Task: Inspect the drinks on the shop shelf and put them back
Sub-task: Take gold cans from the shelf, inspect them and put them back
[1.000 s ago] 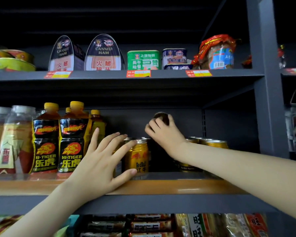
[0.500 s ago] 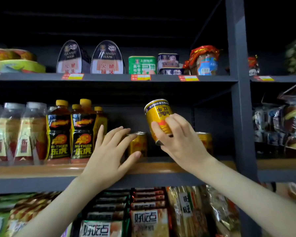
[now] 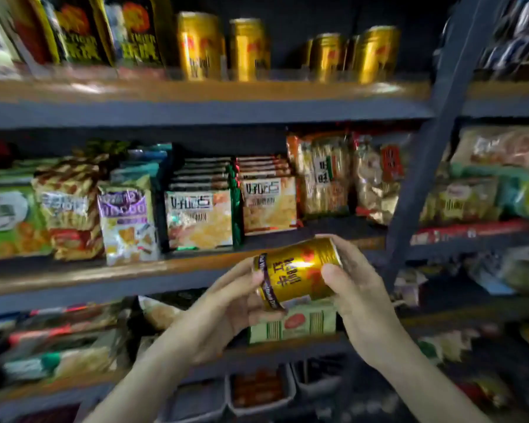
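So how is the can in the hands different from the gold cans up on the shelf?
The held can lies tilted on its side; the shelf cans stand upright. The held can is gripped by the left hand and right hand, low in front of the snack packs; the shelf cans rest untouched on the upper shelf. Both are gold with red marks.

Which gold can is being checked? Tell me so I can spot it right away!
Find the big grey shop rack full of snacks, then look down at the two hands in front of it. The left hand and right hand hold one gold can between them. It is tipped sideways in the air, while the other gold cans stand upright on the shelf above.
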Available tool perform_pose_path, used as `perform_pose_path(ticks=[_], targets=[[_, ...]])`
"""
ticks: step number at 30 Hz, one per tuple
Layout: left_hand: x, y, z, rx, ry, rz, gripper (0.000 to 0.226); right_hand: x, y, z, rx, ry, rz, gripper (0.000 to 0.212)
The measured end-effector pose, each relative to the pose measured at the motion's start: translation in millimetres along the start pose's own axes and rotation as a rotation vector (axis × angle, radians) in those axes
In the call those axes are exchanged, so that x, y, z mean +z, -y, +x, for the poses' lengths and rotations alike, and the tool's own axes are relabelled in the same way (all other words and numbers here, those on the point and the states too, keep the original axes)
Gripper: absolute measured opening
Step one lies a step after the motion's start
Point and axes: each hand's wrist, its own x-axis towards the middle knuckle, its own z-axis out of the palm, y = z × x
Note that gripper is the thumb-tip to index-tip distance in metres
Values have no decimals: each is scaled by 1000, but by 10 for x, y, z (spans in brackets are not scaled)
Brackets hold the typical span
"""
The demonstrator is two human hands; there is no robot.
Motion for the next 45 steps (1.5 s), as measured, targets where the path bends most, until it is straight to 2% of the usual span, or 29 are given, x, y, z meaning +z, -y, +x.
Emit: perform_pose_path(ticks=[2, 5, 8, 12, 14, 16, 18, 20, 23, 26, 29, 32, 33, 35, 37, 40, 42, 43, 45], targets=[[-33, 199, -85, -82, -37, -21, 66, -4, -179, -77, 142, -49, 33, 91], [-23, 373, -177, -234, -163, 50, 75, 38, -339, -133, 277, -100, 125, 64], [-39, 450, -244, -323, -173, 135, 99, 77, -420, -90, 430, -122, 226, 54], [20, 460, -318, -433, -187, 407, 78, 55, -493, -35, 701, -48, 261, 46], [64, 500, -328, -356, -290, 656, 69, 19, -550, -44, 865, -20, 375, 48], [104, 548, -357, -205, -361, 917, 63, -15, -619, -57, 967, -25, 463, 48], [135, 579, -382, -49, -332, 1070, 59, -23, -666, -58, 1008, -27, 484, 46], [134, 637, -373, 79, -244, 1123, 77, -16, -700, -41, 1024, -11, 498, 45], [122, 667, -334, 219, -262, 1285, 85, -39, -693, -6, 1011, 67, 517, 46], [111, 622, -307, 197, -439, 1207, 68, -115, -652, 15, 976, 212, 468, 46], [38, 622, -269, 53, -614, 838, 52, -223, -712, -8, 810, 340, 168, 57], [8, 653, -218, -112, -651, 208, 69, -235, -729, -68, 526, 493, -202, 85], [9, 666, -212, -148, -631, 76, 75, -218, -732, -80, 429, 481, -268, 89], [66, 667, -196, -206, -579, -37, 66, -196, -738, -82, 290, 395, -269, 86], [159, 648, -184, -324, -513, -23, 54, -184, -727, -82, 227, 308, -178, 77], [144, 678, -163, -455, -423, 177, 61, -196, -659, -66, 199, 214, -77, 67], [93, 695, -164, -326, -387, 279, 43, -232, -618, -42, 195, 174, -53, 66], [61, 699, -173, -234, -372, 330, 42, -248, -602, -32, 197, 161, -67, 65], [43, 673, -171, -123, -295, 416, 55, -266, -587, -20, 201, 134, -115, 65]])
